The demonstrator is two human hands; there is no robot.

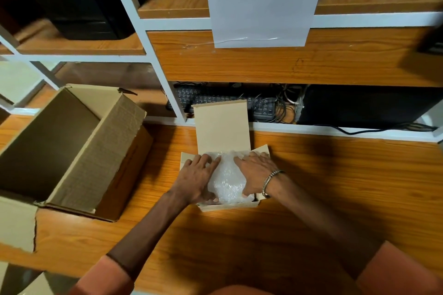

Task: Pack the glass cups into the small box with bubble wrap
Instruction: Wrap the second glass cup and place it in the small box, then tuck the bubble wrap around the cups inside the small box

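Bubble wrap (pixel 227 178) inside small box (pixel 221 124), left hand (pixel 196 179) and right hand (pixel 255 175) flat on it

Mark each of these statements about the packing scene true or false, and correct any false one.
1. Both hands press on bubble wrap inside the small box. True: left hand and right hand lie flat on it.
2. The small box's lid is closed. False: it stands open, tilted back toward the shelf.
3. The large cardboard box sits to the left of the small box. True.
4. A bracelet is on the left wrist. False: it is on the right wrist.
5. A keyboard lies on the low shelf behind the small box. True.
6. Bare glass cups stand on the table. False: none are visible there.
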